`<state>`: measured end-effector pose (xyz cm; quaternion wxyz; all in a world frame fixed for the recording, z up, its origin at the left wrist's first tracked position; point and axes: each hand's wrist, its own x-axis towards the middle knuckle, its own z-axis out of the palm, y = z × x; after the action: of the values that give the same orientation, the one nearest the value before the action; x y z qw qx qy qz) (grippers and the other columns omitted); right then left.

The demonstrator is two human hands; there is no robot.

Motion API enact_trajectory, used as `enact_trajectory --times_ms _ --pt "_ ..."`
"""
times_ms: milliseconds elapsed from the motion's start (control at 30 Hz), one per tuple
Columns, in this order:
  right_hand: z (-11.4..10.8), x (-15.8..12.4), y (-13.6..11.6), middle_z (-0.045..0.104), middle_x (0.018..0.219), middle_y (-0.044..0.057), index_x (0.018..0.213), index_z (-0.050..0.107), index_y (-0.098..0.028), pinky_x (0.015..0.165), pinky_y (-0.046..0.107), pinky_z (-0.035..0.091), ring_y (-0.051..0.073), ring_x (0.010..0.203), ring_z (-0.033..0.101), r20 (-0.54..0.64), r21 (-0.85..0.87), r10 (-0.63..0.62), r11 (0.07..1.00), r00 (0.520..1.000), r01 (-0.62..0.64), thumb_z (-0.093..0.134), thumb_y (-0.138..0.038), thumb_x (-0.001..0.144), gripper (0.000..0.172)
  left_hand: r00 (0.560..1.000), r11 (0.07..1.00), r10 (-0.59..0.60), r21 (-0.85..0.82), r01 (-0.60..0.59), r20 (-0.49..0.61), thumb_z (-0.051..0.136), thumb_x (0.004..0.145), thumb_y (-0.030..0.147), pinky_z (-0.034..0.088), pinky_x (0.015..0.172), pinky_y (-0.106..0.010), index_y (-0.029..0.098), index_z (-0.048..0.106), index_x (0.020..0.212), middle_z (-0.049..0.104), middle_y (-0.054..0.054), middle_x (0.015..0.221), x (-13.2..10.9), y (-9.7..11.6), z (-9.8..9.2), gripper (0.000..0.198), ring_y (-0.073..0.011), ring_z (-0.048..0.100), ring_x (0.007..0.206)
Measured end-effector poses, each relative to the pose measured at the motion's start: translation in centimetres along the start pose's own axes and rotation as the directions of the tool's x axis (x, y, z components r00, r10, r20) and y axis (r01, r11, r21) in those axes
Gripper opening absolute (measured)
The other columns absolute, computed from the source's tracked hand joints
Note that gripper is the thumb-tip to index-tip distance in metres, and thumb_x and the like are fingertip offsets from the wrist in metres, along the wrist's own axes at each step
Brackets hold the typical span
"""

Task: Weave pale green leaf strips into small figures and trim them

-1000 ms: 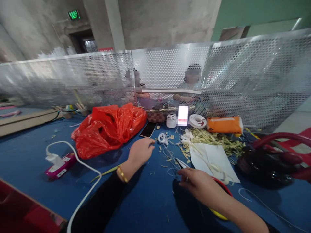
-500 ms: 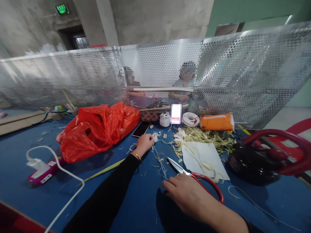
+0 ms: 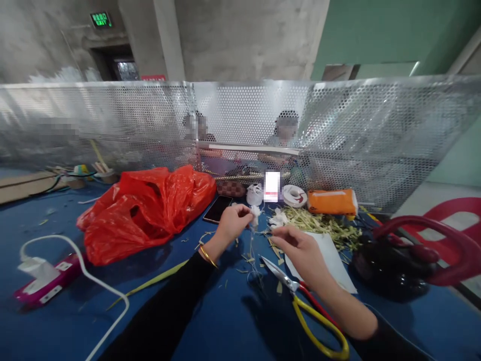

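My left hand (image 3: pixel 236 224) is closed in a pinch on a small white tangle of thread (image 3: pixel 255 214), from which loose strands trail down onto the blue table. Over the middle of the table, my right hand (image 3: pixel 302 250) hovers with thumb and fingers apart and nothing visible in it. Just beyond its fingertips sits a crumpled white tissue (image 3: pixel 278 218). Scissors (image 3: pixel 287 282), with one red and one yellow handle, lie below that hand, blades pointing away. A white sheet of paper (image 3: pixel 336 260) is partly covered by the right hand and forearm.
A red plastic bag (image 3: pixel 158 210) and a phone (image 3: pixel 218 208) lie to the left, near a purple power strip (image 3: pixel 52 278). Plant strips (image 3: pixel 323 220), a white spool (image 3: pixel 295 196), an orange packet (image 3: pixel 332 201) and a dark kettle (image 3: pixel 394 271) stand right. A perforated metal screen (image 3: pixel 248 113) crosses behind.
My left hand has raised the white thread tangle slightly rightward. My right hand has moved forward off the scissors, uncovering their yellow handle.
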<state>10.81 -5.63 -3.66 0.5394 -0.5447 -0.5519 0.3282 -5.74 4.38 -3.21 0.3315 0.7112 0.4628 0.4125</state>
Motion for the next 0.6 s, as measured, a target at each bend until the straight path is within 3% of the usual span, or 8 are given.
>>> enact_trajectory --times_ms 100,233,467,600 --pt "2.2 2.3 0.2 0.063 0.064 0.001 0.07 0.065 -0.018 0.061 0.029 0.042 0.017 0.062 0.054 0.018 0.094 0.06 0.994 0.998 -0.062 0.072 -0.039 0.067 0.022 0.997 0.997 0.079 0.023 -0.079 -0.001 0.06 0.072 0.023 0.043 0.057 -0.023 0.017 0.064 0.068 0.064 0.001 0.064 -0.8 1.0 0.4 0.008 -0.0136 0.058 0.06" --pt "3.4 2.8 1.0 0.057 0.055 -0.002 0.059 0.059 -0.019 0.055 0.026 0.038 0.014 0.056 0.048 0.018 0.201 0.096 0.975 0.995 -0.098 0.073 -0.043 0.065 0.028 0.992 0.987 0.128 0.095 -0.127 0.004 0.061 0.071 0.021 0.04 0.058 -0.024 0.018 0.066 0.068 0.065 0.001 0.064 -1.3 1.4 0.4 0.007 -0.0148 0.057 0.062" --pt "0.8 3.1 1.0 0.066 0.067 0.002 0.065 0.06 -0.02 0.073 0.032 0.049 0.02 0.073 0.064 0.104 0.46 0.194 0.86 0.975 -0.22 0.075 -0.038 0.065 0.023 0.992 0.978 0.128 0.167 -0.127 0.004 0.062 0.073 0.026 0.039 0.058 -0.024 0.018 0.067 0.067 0.066 0.0 0.063 -0.4 0.7 -0.8 0.011 -0.0155 0.058 0.062" --pt "-0.6 3.8 0.5 0.069 0.077 0.003 0.073 0.058 -0.02 0.071 0.031 0.052 0.018 0.071 0.066 0.15 0.583 0.24 0.762 0.959 -0.282 0.077 -0.037 0.062 0.027 0.992 0.976 0.12 0.187 -0.112 -0.031 0.062 0.073 0.028 0.04 0.058 -0.024 0.019 0.067 0.067 0.066 0.0 0.064 0.1 0.3 -1.8 0.012 -0.0157 0.058 0.062"
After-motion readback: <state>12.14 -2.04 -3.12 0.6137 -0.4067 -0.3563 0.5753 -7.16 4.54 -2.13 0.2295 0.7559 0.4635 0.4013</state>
